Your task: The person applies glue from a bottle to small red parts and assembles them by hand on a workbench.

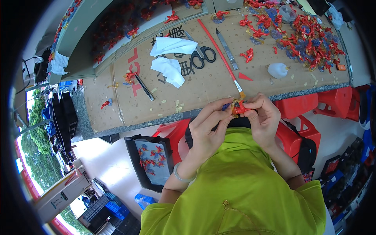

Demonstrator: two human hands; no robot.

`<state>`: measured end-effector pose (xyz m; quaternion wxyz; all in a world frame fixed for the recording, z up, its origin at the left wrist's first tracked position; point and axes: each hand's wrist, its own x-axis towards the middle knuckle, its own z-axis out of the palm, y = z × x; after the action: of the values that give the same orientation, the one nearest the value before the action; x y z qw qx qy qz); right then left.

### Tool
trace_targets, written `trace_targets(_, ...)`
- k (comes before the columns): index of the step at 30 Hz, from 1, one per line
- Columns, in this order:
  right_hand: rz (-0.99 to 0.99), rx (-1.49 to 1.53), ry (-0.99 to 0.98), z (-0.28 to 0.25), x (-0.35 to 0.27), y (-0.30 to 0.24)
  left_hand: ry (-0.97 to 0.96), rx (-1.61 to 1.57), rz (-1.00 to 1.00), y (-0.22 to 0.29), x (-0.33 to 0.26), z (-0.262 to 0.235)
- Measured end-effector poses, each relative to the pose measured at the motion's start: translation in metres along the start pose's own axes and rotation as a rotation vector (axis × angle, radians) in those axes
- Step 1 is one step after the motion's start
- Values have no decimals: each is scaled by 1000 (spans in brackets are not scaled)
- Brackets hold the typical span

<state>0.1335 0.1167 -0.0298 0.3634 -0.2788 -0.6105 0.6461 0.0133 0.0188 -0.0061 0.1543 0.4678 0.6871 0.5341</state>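
Note:
Just off the table's near edge, I hold a small red figure [241,109] with translucent yellow and blue parts. My left hand [211,121] pinches its yellow and blue side. From the other side, the fingertips of my right hand [261,115] are closed on its red part. A long red-handled brush [219,51] lies on the cardboard, its yellowish tip close to the figure. Beyond my hands are black-handled scissors [203,57], a grey metal blade-like tool [227,49], two white cloth pieces [168,71] and a black pen-like tool [144,87].
Many red, blue and yellow figures [309,43] are heaped at the far right. A white squeeze bottle [278,70] stands near the right edge. A dark crate [135,164] with more figures sits low on the left. Red stools [297,105] line the table's right front.

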Motion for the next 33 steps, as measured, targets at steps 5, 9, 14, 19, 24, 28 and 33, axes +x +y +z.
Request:
trace_targets(5,9,33,-12,2,2,-2,6,-7,10,3,0,1)
trace_targets(9,-38,-39,-21,1,4,-1,27,13,19,3,-1,3)
trace_targets(14,-60,-58,-24,2,5,-2,67,34,55,5,1,5)
trace_targets(19,-145,-133,-82,1,9,-5,73,79,87,8,2,2)
trace_targets(24,-169,-93,-72,5,10,-13,128,83,173,11,5,2)
trace_targets(28,-151,-58,-71,8,13,-15,127,98,185,11,7,0)
trace_targets(33,-166,-78,-87,8,14,-15,132,93,168,12,7,-1)
